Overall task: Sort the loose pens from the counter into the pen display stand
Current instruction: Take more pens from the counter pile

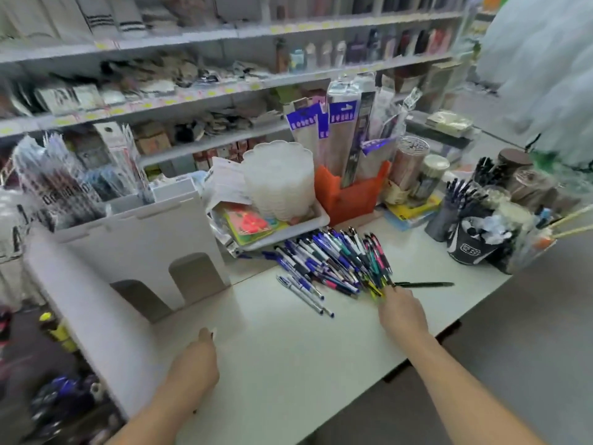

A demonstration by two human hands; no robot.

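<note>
Most pens (337, 261) unsorted, piled just beyond your right hand (401, 311), grip unclear; left hand (199, 358) curled, empty; stand (141, 239) untouched.

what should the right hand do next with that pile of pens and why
Probably close on a few pens at the near edge of the pile. The right hand already reaches there with fingertips at the pens, though whether it holds any yet is unclear. The left hand rests near the white stand, which appears to hold none of them yet.

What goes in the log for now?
right hand: reaching pen pile | left hand: on counter | stand: unfilled
</note>
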